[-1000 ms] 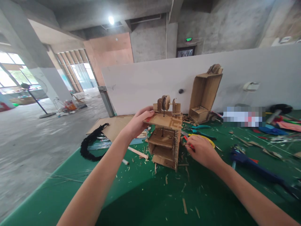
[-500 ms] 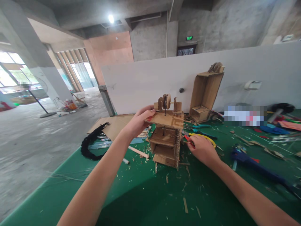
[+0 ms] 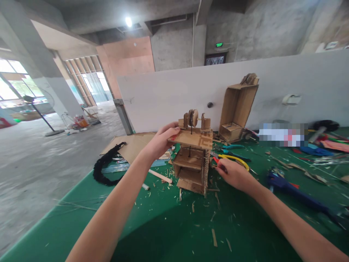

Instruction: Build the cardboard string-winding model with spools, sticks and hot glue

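Observation:
A small cardboard elevator model (image 3: 189, 163) stands upright on the green table, with open shelves, a wheel (image 3: 193, 117) on an axle on top and a black cord (image 3: 190, 140) running down from it. My left hand (image 3: 166, 138) grips the left edge of its top board, thumb above and the other fingers hidden. At the model's right side, my right hand (image 3: 233, 173) is closed in a pinch at a small stick-like crank (image 3: 213, 167), which the fingers partly cover. Just behind that hand lie yellow-handled pliers (image 3: 234, 158).
Behind on the right leans a taller cardboard box frame (image 3: 237, 111). A blue glue gun (image 3: 289, 189) lies to the right. At left are a black fuzzy loop (image 3: 101, 171), a cardboard sheet (image 3: 128, 143) and a wooden stick (image 3: 160, 176). Cardboard scraps (image 3: 214, 237) are scattered in front.
My right hand's fingers have turned slightly at the crank beside the model. My left hand stays on the top board, and the model has hardly moved.

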A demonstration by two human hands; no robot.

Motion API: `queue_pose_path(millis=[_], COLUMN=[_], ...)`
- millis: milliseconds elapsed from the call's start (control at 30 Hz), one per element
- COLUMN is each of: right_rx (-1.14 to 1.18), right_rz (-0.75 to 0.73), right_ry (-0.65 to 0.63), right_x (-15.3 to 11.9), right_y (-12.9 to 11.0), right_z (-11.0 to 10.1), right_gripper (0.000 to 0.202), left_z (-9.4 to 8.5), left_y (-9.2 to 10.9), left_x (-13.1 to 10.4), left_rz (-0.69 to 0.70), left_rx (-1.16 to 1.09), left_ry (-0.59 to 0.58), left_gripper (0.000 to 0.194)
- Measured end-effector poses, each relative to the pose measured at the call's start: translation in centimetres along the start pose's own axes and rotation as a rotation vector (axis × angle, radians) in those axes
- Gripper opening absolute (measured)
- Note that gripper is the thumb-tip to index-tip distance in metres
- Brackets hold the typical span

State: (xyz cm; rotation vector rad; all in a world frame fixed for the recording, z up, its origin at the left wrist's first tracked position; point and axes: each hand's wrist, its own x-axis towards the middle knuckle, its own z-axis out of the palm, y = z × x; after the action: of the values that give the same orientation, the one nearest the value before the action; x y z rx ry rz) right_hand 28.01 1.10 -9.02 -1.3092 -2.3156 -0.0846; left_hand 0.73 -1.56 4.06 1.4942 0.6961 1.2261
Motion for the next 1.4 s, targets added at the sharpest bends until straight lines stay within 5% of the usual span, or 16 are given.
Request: queue_pose_path(millis=[300, 533, 833, 1133, 1400], right_rx=[-0.068, 0.096, 0.056, 0.173, -0.043], right_rz=[0.174, -0.056, 0.246, 0.180, 0.235], right_ry=[0.088, -0.010, 0.056, -0.150, -0.034], right_x=[0.8, -0.2, 1.0, 0.8, 0.7], right_y=[-0.4, 0.1, -0.3, 0.2, -0.4], right_z=[-0.3, -1.0, -0.3, -1.1, -0.5], right_gripper=[0.030, 0.032, 0.022, 0.024, 0.029], left_z=[0.1, 0.0, 0.2, 0.2, 0.3], left_y=[0.3, 0.1, 0.2, 0.1, 0.2], left_x=[-0.1, 0.0, -0.1, 0.1, -0.1], left_rz=[-0.014, -0.013, 0.002, 0.021, -0.002], left_rx=[0.003, -0.012, -0.047, -0.065, -0.033], left_ry=[0.020, 0.007, -0.018, -0.037, -0.013], left_gripper=[0.018, 0.021, 0.014, 0.010, 0.013])
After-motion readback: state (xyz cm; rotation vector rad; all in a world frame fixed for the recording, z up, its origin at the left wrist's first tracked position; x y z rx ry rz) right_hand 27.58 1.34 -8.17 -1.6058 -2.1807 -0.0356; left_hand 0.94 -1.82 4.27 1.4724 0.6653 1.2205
